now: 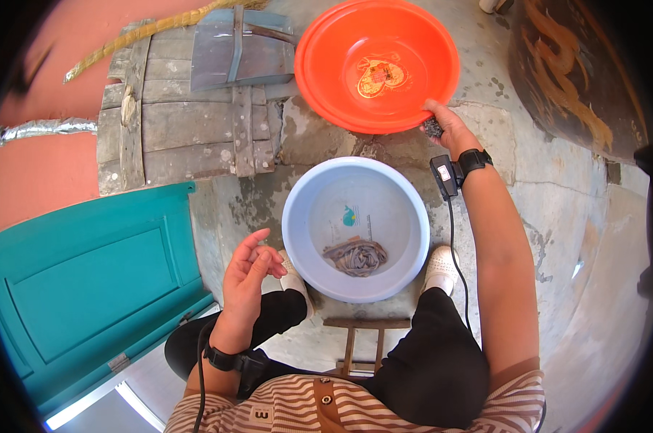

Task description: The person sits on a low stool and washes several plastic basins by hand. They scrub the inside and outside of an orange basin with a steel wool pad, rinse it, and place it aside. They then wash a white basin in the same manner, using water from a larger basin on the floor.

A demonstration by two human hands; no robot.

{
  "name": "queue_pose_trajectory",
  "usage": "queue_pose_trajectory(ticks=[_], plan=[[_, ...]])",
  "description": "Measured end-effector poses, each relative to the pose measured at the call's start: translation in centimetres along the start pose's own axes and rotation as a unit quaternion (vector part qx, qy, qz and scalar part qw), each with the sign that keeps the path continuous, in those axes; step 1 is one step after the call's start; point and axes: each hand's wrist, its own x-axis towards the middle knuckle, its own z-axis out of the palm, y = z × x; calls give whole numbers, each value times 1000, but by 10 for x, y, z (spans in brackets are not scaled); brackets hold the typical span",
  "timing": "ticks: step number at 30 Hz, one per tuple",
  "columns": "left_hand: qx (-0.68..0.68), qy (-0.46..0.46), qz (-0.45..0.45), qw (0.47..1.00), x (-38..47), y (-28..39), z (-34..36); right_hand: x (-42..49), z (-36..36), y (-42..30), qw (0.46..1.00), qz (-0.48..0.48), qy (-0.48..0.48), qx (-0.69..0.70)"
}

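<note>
My right hand (452, 125) grips the near right rim of an orange plastic basin (332, 59), thumb over the inner edge. A dark, rough pad that looks like a steel wool scourer (432, 128) is tucked in the same hand against the basin's outer side. The orange basin has a gold printed motif on its bottom. Between my feet stands a pale blue plastic basin (356, 294) with a whale print. A bunched grey-brown cloth (357, 258) lies in it. My left hand (249, 276) hovers left of the blue basin, holding nothing, fingers loosely bent and apart.
A wooden plank panel (186, 127) lies at the upper left, with a metal dustpan (213, 62) on it. The teal door (94, 276) is at left. Below the blue basin shows a small wooden stool (367, 323). A dark decorated round object (581, 81) stands at right.
</note>
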Motion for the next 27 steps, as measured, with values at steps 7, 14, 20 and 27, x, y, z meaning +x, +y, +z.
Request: queue_pose_trajectory(ticks=[7,14,20,27], plan=[[3,9,0,1000,4,-4,-2,-5,1,8,996,-67,5,55],[21,58,6,998,13,-11,-6,-53,-13,7,983,-181,14,26],[9,109,16,994,23,-7,-10,-124,7,8,932,-349,-95,2],[-49,178,40,982,37,-20,-40,-185,26,27,799,-551,-109,-215]])
